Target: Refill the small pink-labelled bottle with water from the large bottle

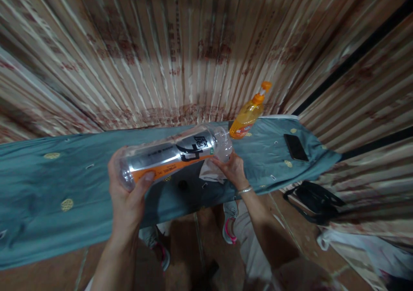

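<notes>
Mid-frame, I had left hand wrapped round the bottle at left, right hand gripping its right end (presumably for steadiness).

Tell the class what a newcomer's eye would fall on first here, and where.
First, probably, the big silver-and-orange bottle, held sideways between the left hand and right hand at the centre. Then the bright yellow pump bottle just beyond its right end. Farther right, what looks like a dark phone lies on the blue-green cloth.
</notes>
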Motion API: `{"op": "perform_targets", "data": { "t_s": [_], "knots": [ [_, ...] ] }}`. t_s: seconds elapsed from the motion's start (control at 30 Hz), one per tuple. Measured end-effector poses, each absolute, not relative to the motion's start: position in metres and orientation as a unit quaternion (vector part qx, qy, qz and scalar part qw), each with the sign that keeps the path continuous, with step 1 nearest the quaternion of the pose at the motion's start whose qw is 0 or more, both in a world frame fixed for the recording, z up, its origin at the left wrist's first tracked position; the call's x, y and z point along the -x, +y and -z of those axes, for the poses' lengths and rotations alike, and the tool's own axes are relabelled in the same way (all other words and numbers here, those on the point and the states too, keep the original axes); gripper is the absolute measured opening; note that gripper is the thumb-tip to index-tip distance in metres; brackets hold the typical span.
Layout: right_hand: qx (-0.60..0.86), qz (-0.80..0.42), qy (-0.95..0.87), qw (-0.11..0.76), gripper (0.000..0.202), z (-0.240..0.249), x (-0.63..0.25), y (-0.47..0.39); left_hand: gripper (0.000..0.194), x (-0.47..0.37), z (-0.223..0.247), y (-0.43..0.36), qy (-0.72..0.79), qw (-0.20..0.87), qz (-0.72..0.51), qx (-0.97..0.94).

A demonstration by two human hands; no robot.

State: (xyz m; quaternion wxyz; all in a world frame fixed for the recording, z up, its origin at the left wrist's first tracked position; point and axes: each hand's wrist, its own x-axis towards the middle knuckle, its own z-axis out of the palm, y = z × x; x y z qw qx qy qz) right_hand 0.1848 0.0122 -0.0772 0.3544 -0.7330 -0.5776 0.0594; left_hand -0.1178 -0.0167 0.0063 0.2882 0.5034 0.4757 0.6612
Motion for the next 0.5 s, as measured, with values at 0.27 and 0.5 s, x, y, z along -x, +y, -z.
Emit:
{"op": "perform_targets", "data": {
  "t_s": [0.27, 0.5],
  "knots": [
    [0.738, -0.051, -0.579, 0.343, 0.066, 0.0772, -0.1820, 0.0119, 0.078, 0.1127, -0.0107, -0.0224, 0.456, 0.330, -0.673, -0.479],
    [0.744, -0.058, -0.572, 0.342, 0.061, 0.0730, -0.1775, 0.0105, 0.085, 0.1136, -0.0063, -0.0202, 0.462, 0.315, -0.675, -0.481]
  ]
}}
